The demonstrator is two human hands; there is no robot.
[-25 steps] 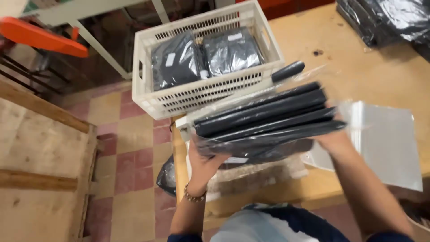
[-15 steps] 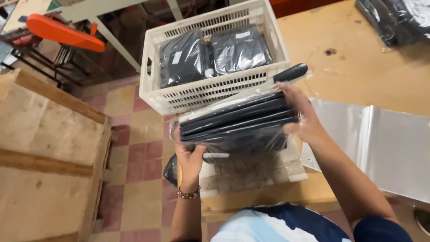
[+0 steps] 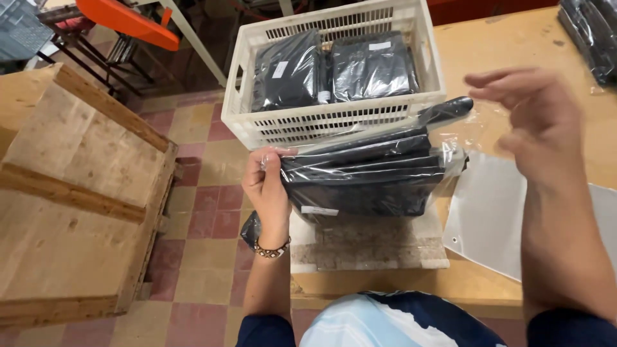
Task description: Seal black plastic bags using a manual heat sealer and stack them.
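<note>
Left hand (image 3: 268,190) was clamped on the left end of the bagged stack of black packets (image 3: 369,177), lying on the counter (image 3: 514,45) just near of the white crate (image 3: 334,122). Right hand (image 3: 536,122) hovered right of the stack, fingers spread, holding nothing.

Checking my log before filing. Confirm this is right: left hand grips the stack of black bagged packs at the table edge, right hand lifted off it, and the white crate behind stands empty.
Not empty: the head view shows the white crate holding black bagged packs. The rest stands: left hand grips the stack, right hand lifted off.
</note>
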